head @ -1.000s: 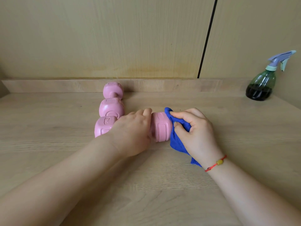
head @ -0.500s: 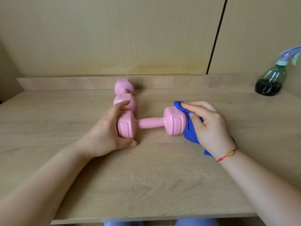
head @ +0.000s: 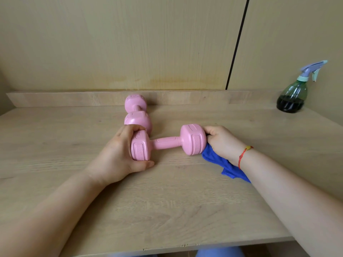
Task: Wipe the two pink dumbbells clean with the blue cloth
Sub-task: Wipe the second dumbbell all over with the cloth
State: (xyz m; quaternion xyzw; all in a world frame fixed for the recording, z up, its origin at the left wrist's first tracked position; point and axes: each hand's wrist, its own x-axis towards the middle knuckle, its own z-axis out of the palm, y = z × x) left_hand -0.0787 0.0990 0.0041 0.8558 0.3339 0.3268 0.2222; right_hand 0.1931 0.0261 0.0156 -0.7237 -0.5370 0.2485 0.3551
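One pink dumbbell [head: 167, 142] lies crosswise on the wooden table [head: 167, 210] in the middle of the view. My left hand [head: 120, 154] grips its left head, fingers over the top and thumb beneath. My right hand [head: 222, 143] holds the blue cloth [head: 220, 162] bunched against the outer face of the right head; most of the cloth is hidden under the hand and trails toward my wrist. The second pink dumbbell [head: 137, 112] lies lengthwise just behind my left hand, reaching toward the back ledge.
A green spray bottle [head: 293, 97] with a purple trigger and dark liquid stands at the back right corner. A low wooden ledge [head: 74, 99] runs along the back below the wall panels. The table's front edge [head: 185, 245] is near me.
My left hand slid off the handle onto the left head and now wraps it. My right hand, with the cloth, dropped from the top of the right head to its end face.
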